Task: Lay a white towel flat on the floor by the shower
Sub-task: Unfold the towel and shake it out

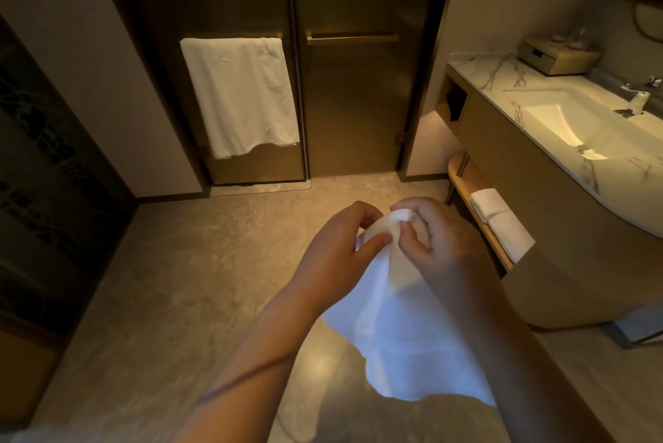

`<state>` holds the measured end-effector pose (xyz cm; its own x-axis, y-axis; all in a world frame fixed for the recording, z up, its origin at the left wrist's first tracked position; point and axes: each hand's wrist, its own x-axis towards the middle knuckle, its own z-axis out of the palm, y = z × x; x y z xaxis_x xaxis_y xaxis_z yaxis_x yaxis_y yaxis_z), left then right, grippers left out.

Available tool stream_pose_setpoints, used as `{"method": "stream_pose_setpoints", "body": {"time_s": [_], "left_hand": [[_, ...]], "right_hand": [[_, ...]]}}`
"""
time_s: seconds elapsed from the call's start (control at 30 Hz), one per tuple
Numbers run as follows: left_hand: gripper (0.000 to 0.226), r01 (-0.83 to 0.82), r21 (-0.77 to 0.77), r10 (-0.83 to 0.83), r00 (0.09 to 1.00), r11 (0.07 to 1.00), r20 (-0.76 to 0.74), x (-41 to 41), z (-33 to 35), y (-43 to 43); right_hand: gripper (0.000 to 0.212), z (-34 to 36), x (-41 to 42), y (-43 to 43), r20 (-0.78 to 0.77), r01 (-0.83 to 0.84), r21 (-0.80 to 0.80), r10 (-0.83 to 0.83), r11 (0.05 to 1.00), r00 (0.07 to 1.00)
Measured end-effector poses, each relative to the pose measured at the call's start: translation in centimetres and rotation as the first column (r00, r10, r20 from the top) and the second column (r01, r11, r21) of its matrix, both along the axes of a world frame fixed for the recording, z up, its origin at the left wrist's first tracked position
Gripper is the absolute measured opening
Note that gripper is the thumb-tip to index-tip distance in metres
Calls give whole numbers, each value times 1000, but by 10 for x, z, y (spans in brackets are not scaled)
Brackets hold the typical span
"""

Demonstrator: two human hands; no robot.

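A white towel (405,342) hangs bunched in the air below my two hands, above the tiled floor (186,281). My left hand (337,256) pinches its upper edge from the left. My right hand (441,245) grips the same bunched edge from the right, fingers curled over the cloth. The hands nearly touch. The glass shower doors (351,101) stand shut straight ahead, beyond a bare stretch of floor.
Another white towel (240,94) hangs on the left shower door's bar. A curved vanity with a lit sink (574,123) fills the right side; folded white towels (502,223) lie on its low wooden shelf. A dark patterned panel (43,191) lines the left.
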<state>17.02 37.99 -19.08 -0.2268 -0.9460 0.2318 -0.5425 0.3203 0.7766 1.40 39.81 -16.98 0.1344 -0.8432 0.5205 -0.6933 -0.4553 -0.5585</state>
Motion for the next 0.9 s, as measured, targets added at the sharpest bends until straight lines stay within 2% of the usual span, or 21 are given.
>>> {"method": "stream_pose_setpoints", "body": {"time_s": [0.2, 0.3, 0.43, 0.63, 0.73, 0.9], "left_hand": [[10, -62, -85, 59, 998, 994, -34, 5, 2, 2], [12, -124, -114, 120, 992, 986, -45, 12, 6, 0], [11, -182, -120, 174, 982, 976, -69, 25, 10, -2], [16, -226, -126, 214, 972, 966, -101, 30, 13, -2], [13, -276, -97, 264, 957, 956, -123, 33, 11, -5], [29, -463, -125, 440, 881, 878, -172, 29, 1, 5]], "right_hand": [[28, -2, 2, 3, 49, 15, -40, -13, 999, 999], [40, -6, -1, 8, 98, 35, 63, -41, 997, 994], [47, -16, -5, 12, 56, 23, 115, -30, 993, 998], [26, -14, 8, 11, -18, 61, -18, -61, 998, 998], [18, -9, 15, 9, -14, 65, -33, -65, 997, 998], [15, -10, 27, 6, 6, 125, -82, -125, 989, 992]]}}
